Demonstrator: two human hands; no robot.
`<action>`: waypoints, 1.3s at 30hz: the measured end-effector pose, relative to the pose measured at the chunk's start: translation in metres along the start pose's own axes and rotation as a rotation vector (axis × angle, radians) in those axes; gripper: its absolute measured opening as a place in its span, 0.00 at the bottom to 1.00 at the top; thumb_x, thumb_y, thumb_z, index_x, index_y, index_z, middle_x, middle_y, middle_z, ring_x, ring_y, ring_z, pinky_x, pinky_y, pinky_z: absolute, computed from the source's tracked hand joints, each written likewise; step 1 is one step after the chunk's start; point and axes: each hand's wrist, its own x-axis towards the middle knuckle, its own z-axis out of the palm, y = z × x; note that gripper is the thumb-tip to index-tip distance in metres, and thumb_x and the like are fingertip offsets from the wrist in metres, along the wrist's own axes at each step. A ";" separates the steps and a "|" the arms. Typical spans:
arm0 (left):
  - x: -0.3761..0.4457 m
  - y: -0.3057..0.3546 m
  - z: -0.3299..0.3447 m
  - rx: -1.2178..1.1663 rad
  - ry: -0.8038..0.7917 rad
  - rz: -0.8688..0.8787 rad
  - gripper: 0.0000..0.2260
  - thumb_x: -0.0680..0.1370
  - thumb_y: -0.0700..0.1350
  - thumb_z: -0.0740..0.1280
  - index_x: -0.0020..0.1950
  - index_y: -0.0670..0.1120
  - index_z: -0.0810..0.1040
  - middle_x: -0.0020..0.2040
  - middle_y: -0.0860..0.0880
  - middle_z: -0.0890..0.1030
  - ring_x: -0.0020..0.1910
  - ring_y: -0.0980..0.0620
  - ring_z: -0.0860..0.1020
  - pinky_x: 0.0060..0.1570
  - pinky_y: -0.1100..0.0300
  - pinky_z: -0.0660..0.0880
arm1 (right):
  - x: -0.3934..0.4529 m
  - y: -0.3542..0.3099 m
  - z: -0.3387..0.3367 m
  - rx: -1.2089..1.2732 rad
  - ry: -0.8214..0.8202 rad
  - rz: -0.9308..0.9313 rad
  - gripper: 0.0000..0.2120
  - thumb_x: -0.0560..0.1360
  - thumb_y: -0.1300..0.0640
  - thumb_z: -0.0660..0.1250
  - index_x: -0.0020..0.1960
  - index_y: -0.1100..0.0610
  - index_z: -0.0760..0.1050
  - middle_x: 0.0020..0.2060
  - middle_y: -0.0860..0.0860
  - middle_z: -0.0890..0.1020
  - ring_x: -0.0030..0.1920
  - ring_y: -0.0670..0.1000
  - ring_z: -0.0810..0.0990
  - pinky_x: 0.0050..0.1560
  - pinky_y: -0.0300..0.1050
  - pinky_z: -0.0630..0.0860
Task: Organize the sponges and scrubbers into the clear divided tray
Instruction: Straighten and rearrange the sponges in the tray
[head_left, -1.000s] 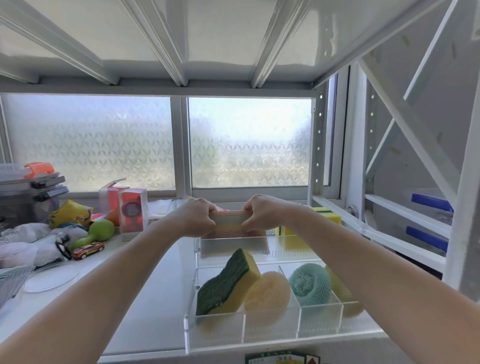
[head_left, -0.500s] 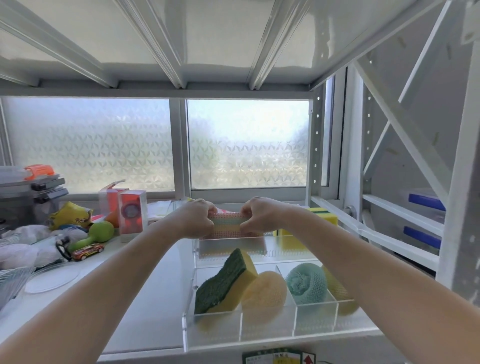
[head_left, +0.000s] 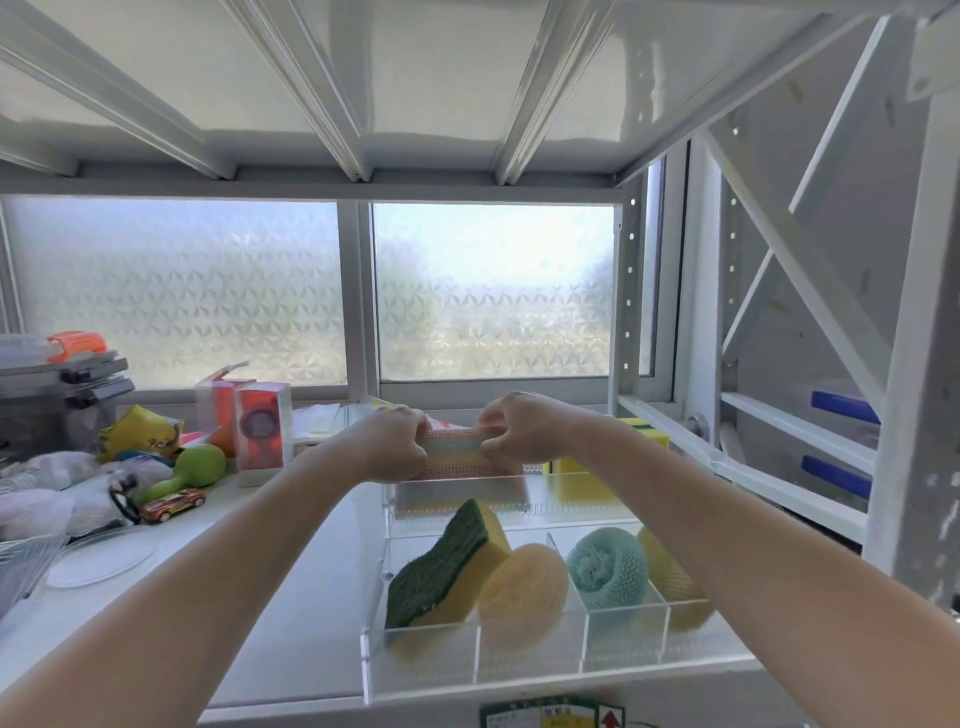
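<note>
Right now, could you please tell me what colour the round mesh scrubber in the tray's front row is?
The round mesh scrubber is teal green, seen best in the head view.

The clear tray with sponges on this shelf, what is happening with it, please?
A person holds a striped sponge with the left hand and the right hand above the back section of the clear divided tray. The front compartments already hold a green-and-yellow sponge, an orange scrubber and a teal scrubber.

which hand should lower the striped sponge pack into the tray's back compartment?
Probably either: left hand and right hand each grip one end of the striped sponge pack, directly above the clear tray's back compartment. Left is slightly better placed, since that slot's open space sits below it.
</note>
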 end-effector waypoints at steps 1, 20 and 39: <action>0.000 0.000 0.000 -0.019 0.011 0.000 0.21 0.73 0.38 0.59 0.67 0.44 0.71 0.64 0.45 0.74 0.57 0.50 0.70 0.56 0.61 0.68 | -0.002 0.002 -0.006 0.029 0.017 0.010 0.23 0.75 0.51 0.64 0.68 0.58 0.72 0.65 0.52 0.76 0.65 0.53 0.74 0.67 0.47 0.69; 0.007 0.018 0.007 -0.036 -0.036 0.057 0.23 0.72 0.38 0.58 0.68 0.46 0.70 0.61 0.45 0.75 0.50 0.52 0.69 0.51 0.62 0.67 | -0.036 0.051 -0.028 -0.081 -0.062 0.211 0.26 0.73 0.62 0.57 0.70 0.52 0.67 0.67 0.53 0.71 0.65 0.54 0.70 0.56 0.43 0.66; -0.010 0.074 -0.003 -0.061 0.086 0.273 0.22 0.74 0.41 0.61 0.68 0.50 0.69 0.70 0.49 0.69 0.68 0.50 0.68 0.66 0.57 0.65 | -0.080 0.056 -0.056 -0.033 0.078 0.028 0.31 0.72 0.58 0.66 0.73 0.50 0.62 0.74 0.49 0.63 0.72 0.51 0.63 0.70 0.45 0.60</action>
